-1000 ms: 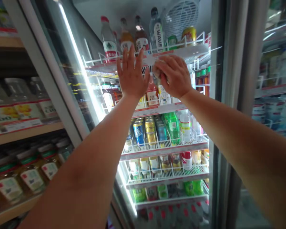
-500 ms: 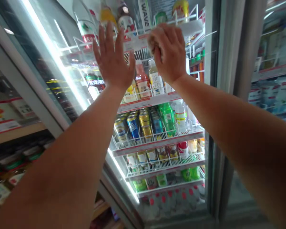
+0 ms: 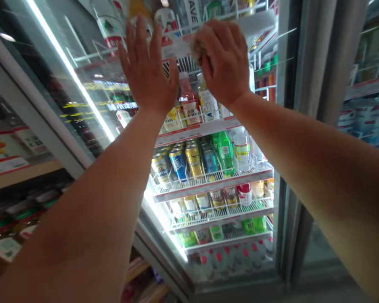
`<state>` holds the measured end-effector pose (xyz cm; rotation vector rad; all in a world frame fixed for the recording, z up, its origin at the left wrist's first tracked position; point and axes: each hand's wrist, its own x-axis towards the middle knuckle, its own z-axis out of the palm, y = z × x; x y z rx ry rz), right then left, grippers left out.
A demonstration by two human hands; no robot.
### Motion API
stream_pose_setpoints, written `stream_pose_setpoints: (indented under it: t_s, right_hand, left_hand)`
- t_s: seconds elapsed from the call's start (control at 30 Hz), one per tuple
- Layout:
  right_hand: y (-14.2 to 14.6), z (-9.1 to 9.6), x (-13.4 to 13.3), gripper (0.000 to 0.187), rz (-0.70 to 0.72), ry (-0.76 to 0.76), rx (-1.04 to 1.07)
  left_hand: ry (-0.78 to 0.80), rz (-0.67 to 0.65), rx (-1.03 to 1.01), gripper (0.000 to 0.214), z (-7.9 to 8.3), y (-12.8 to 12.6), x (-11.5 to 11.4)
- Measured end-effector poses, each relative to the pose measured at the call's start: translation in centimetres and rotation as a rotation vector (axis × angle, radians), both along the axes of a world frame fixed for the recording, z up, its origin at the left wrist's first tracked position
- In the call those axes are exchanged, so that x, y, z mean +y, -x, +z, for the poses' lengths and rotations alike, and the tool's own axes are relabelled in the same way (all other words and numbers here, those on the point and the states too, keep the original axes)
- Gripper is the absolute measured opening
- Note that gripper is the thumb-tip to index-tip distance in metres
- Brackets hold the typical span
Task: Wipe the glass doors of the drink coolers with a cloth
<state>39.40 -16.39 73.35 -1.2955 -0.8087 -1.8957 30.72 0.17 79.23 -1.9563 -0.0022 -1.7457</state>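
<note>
My left hand (image 3: pixel 150 78) is raised with its fingers spread, palm toward the glass front of a drinks fridge. Beside it on the right, my right hand (image 3: pixel 227 61) is closed around a crumpled pale cloth (image 3: pixel 196 48), most of which is hidden by the fingers. Both hands are level with the upper shelf edge (image 3: pixel 177 47); contact with the glass cannot be made out for certain. Below and between them stand a pink-red bottle (image 3: pixel 189 103) and a pale-labelled bottle (image 3: pixel 207 101) on the shelf behind.
Lower shelves hold a blue can (image 3: pixel 178 164), a gold can (image 3: pixel 194 160) and a green bottle (image 3: pixel 224 151). A bright light strip (image 3: pixel 66 63) runs down the left side. Metal door frame (image 3: pixel 311 84) stands at right. Jars (image 3: pixel 9 244) sit on shelving at lower left.
The view has shifted slightly, with the upper shelf higher in the picture. My right hand and its cloth have moved a little left and up. My left hand stays spread, slightly higher in view.
</note>
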Motion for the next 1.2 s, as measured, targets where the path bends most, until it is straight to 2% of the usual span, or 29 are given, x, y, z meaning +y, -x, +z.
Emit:
stream_pose_setpoints:
  t_s: [0.07,0.1,0.13,0.23,0.27,0.3,0.4,0.43,0.47,0.53,0.6,0.63,0.77,0.8,0.9,0.93,0.97,1.07,1.1,1.13,1.2]
  right_hand:
    - [-0.04,-0.02,0.02,0.036,0.008,-0.124,0.048]
    - [-0.07,-0.06,0.02,0.036,0.0,-0.128,0.052]
    - [-0.09,-0.13,0.01,0.036,-0.023,-0.067,0.03]
    - [-0.19,-0.28,0.06,0.04,-0.107,0.255,-0.098]
    - [-0.28,-0.27,0.1,0.04,-0.106,0.291,-0.116]
    - [-0.39,-0.23,0.16,0.039,-0.084,0.252,-0.106]
    - [-0.76,-0.02,0.3,0.033,0.042,-0.094,-0.001]
    - [-0.84,0.0,0.32,0.033,0.063,-0.152,0.018]
    - [-0.86,-0.02,0.32,0.032,0.061,-0.137,0.015]
    - [-0.8,-0.15,0.32,0.034,0.007,0.055,-0.044]
    - [-0.69,-0.29,0.34,0.035,-0.048,0.2,-0.116]
    - [-0.65,-0.32,0.37,0.035,-0.051,0.188,-0.117]
    - [-0.71,-0.27,0.4,0.032,0.045,-0.164,0.028]
    - [-0.72,-0.29,0.36,0.032,0.043,-0.158,0.023]
    - [-0.65,-0.5,0.26,0.036,-0.064,0.175,-0.116]
    - [-0.62,-0.56,0.26,0.037,-0.089,0.239,-0.146]
    - [-0.6,-0.6,0.29,0.036,-0.092,0.227,-0.146]
    - [-0.66,-0.64,0.42,0.031,-0.002,-0.113,-0.037]
    - [-0.71,-0.66,0.45,0.03,0.016,-0.168,-0.014]
    - [-0.75,-0.69,0.48,0.03,0.011,-0.148,-0.025]
    - [-0.82,-0.8,0.52,0.033,-0.049,0.061,-0.108]
  left_hand:
    - [0.007,0.002,-0.007,0.064,-0.06,0.12,-0.25]
    - [0.017,0.001,-0.007,0.064,-0.08,0.16,-0.36]
    - [0.027,0.0,-0.001,0.064,-0.1,0.19,-0.46]
    - [0.039,0.006,0.02,0.065,-0.21,0.28,-0.68]
    - [0.038,0.006,0.027,0.065,-0.25,0.3,-0.7]
    - [0.033,-0.001,0.028,0.065,-0.27,0.3,-0.69]
    - [0.018,-0.04,0.019,0.063,-0.21,0.17,-0.47]
    - [0.021,-0.065,0.018,0.064,-0.15,0.09,-0.37]
    - [0.028,-0.089,0.018,0.065,-0.08,0.02,-0.28]
    - [0.045,-0.109,0.02,0.068,0.03,-0.07,-0.2]
    - [0.034,-0.064,0.013,0.068,0.04,-0.03,-0.28]
    - [0.02,-0.023,0.008,0.066,0.01,0.03,-0.37]
    - [0.011,0.087,0.018,0.064,-0.17,0.24,-0.66]
    - [0.017,0.092,0.018,0.065,-0.17,0.21,-0.65]
    - [0.027,0.068,0.009,0.068,-0.08,0.0,-0.52]
    - [0.031,0.046,0.005,0.068,-0.05,-0.07,-0.49]
    - [0.03,0.025,0.005,0.068,-0.03,-0.11,-0.49]
    - [0.039,-0.007,0.017,0.069,-0.16,-0.01,-0.7]
    - [0.046,-0.014,0.021,0.07,-0.29,0.11,-0.82]
    - [0.054,-0.028,0.022,0.069,-0.44,0.25,-0.93]
    - [0.052,-0.089,0.024,0.065,-0.78,0.6,-1.09]
